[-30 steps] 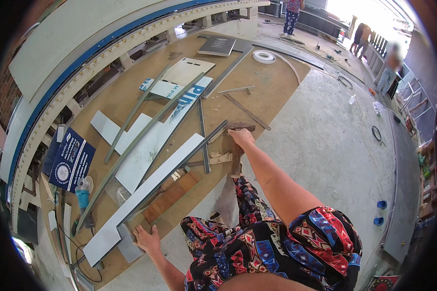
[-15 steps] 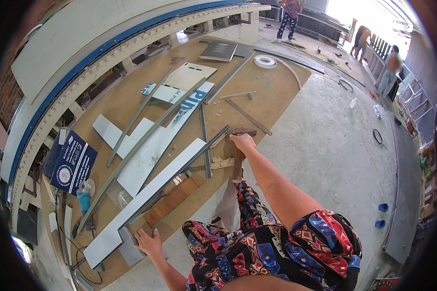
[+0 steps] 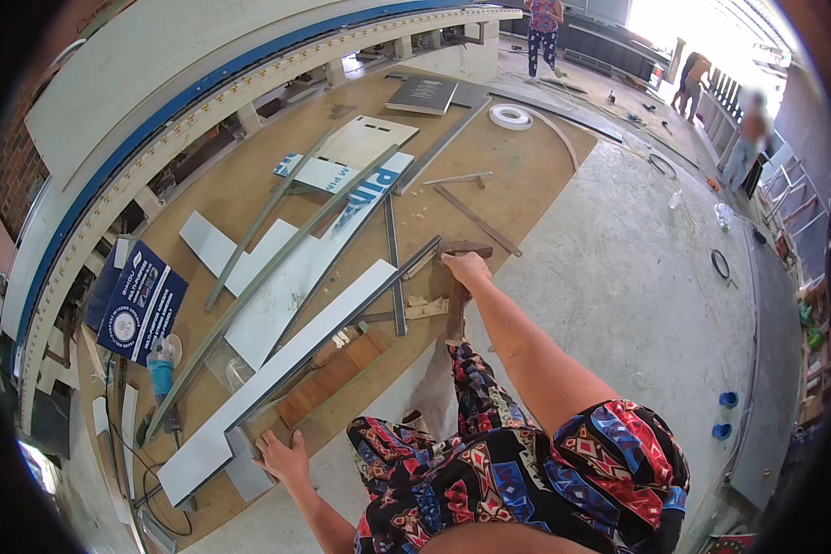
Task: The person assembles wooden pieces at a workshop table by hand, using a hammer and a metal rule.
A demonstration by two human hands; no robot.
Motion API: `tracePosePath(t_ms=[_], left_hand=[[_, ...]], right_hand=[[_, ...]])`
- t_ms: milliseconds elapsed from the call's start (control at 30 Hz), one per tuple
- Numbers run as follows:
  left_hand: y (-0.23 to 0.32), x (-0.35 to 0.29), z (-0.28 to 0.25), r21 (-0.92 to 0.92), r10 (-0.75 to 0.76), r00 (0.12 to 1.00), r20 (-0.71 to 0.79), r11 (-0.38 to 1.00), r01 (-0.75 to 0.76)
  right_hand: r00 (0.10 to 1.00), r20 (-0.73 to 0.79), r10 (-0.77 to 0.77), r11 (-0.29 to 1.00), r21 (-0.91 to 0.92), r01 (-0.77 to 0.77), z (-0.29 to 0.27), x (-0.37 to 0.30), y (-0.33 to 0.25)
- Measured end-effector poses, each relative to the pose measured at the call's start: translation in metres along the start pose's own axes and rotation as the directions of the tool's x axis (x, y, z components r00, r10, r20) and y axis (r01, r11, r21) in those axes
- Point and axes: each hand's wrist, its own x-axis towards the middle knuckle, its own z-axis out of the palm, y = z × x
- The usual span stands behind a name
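Note:
A long white L-shaped metal panel (image 3: 277, 360) with a dark folded edge lies slantwise before me. My left hand (image 3: 282, 457) is at its near end, fingers spread against the grey flap (image 3: 248, 475) there. Near the panel's far end, my right hand (image 3: 466, 268) is closed on a brown, rusty-looking T-shaped piece (image 3: 456, 317); its fingers are partly hidden, and I cannot tell its exact kind. Between my hands a brown wooden block (image 3: 332, 377) lies beside the panel's edge.
More white panels (image 3: 291, 286) and long metal strips (image 3: 295, 235) cover the brown board. At left are a blue box (image 3: 141, 303) and a teal power tool (image 3: 161, 374). Farther off lie a dark book-like slab (image 3: 422, 95) and a white tape roll (image 3: 510, 116). Several people stand at the back.
The whole view has shifted slightly. Both my hands keep their places on the panel and the T-shaped piece. A person at the back has moved a leg.

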Motion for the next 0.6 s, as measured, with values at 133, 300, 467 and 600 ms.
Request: tracePosePath(t_ms=[133,300,467,600], left_hand=[[-0.009,-0.001,0.006,-0.043,0.034,0.999,-0.027,0.998,-0.035],[-0.007,0.001,0.005,-0.123,0.043,0.999,-0.029,0.991,-0.046],[-0.014,0.002,0.011,-0.110,0.080,0.996,-0.049,0.990,-0.085],[-0.014,0.002,0.008,-0.135,0.085,0.995,-0.044,0.987,-0.090]], right_hand=[[1.000,0.013,-0.006,1.000,-0.003,0.006,-0.002,-0.008,-0.004],[1.000,0.006,-0.013,1.000,0.000,0.013,0.001,0.007,0.001],[0.998,0.060,-0.011,1.000,0.026,0.010,0.003,0.007,0.002],[0.999,0.043,-0.008,1.000,0.024,0.007,0.002,0.009,0.004]])
